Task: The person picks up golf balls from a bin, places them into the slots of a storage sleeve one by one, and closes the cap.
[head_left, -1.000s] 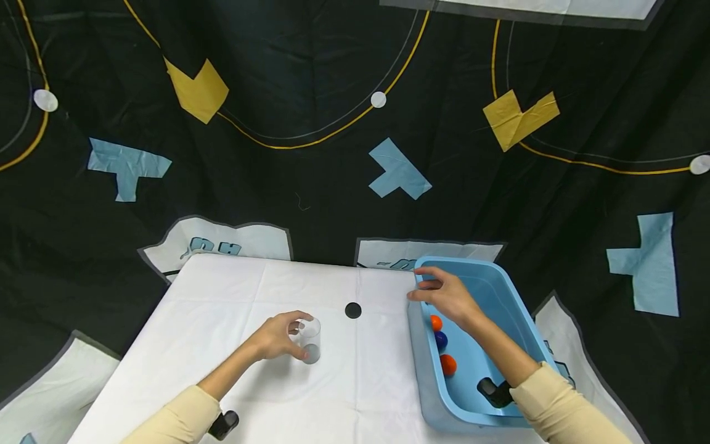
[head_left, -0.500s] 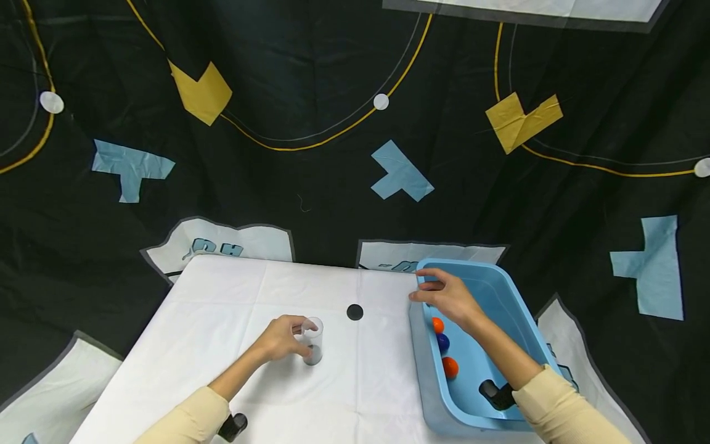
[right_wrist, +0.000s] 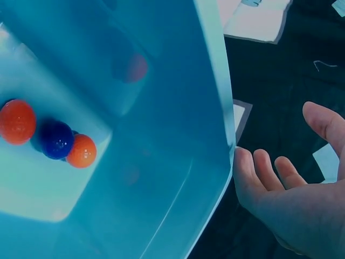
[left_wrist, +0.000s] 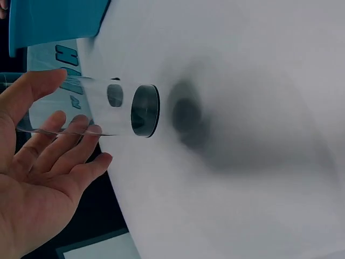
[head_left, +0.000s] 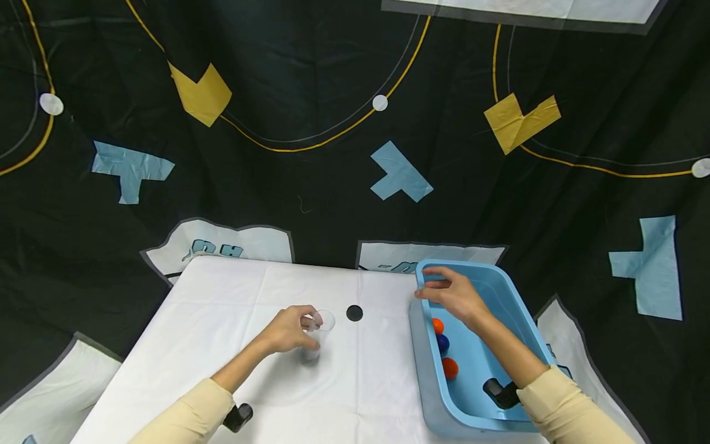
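My left hand (head_left: 289, 332) grips a clear cylindrical cup (head_left: 325, 322) with thumb and fingers around its side. The cup leans to the right in the head view. In the left wrist view its thick base (left_wrist: 145, 110) is off the white tabletop, with a shadow beyond it. My right hand (head_left: 456, 299) hangs at the left rim of the blue bin (head_left: 518, 320), holding nothing, its fingers loosely bent. Inside the bin lie an orange ball (right_wrist: 82, 150), a dark blue ball (right_wrist: 56, 139) and a red-orange ball (right_wrist: 17, 122), in a row.
A black disc (head_left: 354, 312) lies flat on the white table (head_left: 222, 296), right of the cup. The bin stands along the table's right side. Behind the table hangs a dark cloth (head_left: 310, 191) with blue and yellow patches.
My left hand has raised the cup off the table and tipped its top rightward. My right hand has shifted slightly to the right at the bin's rim. The balls lie as before.
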Action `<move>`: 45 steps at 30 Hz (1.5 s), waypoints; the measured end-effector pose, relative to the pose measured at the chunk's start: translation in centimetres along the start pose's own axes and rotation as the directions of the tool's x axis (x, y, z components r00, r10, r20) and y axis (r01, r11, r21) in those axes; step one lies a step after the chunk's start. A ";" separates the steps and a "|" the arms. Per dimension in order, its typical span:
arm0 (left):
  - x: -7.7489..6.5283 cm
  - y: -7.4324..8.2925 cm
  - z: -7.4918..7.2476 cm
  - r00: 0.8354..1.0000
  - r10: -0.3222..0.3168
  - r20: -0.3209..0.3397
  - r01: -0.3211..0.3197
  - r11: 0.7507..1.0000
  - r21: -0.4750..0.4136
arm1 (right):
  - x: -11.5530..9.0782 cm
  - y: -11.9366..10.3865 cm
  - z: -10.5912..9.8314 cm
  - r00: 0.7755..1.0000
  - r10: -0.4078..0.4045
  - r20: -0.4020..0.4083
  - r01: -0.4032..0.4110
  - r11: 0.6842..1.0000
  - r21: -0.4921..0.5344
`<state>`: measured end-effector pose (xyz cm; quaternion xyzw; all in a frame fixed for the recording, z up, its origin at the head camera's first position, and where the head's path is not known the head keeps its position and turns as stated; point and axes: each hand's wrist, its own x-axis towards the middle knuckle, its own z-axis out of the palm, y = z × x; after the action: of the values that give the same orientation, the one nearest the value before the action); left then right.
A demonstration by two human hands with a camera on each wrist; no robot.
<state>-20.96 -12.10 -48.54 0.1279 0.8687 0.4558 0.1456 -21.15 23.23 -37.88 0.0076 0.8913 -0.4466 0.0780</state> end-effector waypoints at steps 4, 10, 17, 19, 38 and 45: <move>0.2 0.8 -0.1 0.999 -0.030 -0.017 0.030 1.000 0.001 | -0.1 0.1 -0.2 1.000 0.011 -0.013 -0.010 1.000 0.010; 0.6 1.6 -0.5 0.999 -0.023 -0.030 0.024 1.000 0.018 | -0.1 0.3 -0.9 1.000 0.023 -0.015 -0.022 0.999 0.023; 1.0 2.2 -0.7 0.999 -0.003 -0.053 0.005 1.000 0.025 | -0.1 0.8 -2.0 1.000 0.021 -0.013 -0.021 0.999 0.026; 0.9 2.2 -0.7 0.999 -0.004 -0.054 0.006 1.000 0.029 | -0.1 1.2 -2.3 0.999 0.034 -0.003 -0.034 0.999 0.023; 1.2 1.7 -0.8 0.990 0.016 -0.137 -0.001 0.994 0.108 | 2.3 7.1 -4.7 0.953 0.284 0.104 -0.283 0.959 -0.025; 1.3 1.7 -0.8 0.989 0.011 -0.145 0.005 0.994 0.111 | 3.2 9.0 -4.9 0.899 0.387 0.207 -0.394 0.919 -0.008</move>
<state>-22.31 -11.34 -46.86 0.1034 0.9009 0.4150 0.0739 -24.19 32.35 -42.68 0.1414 0.8511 -0.4354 0.2569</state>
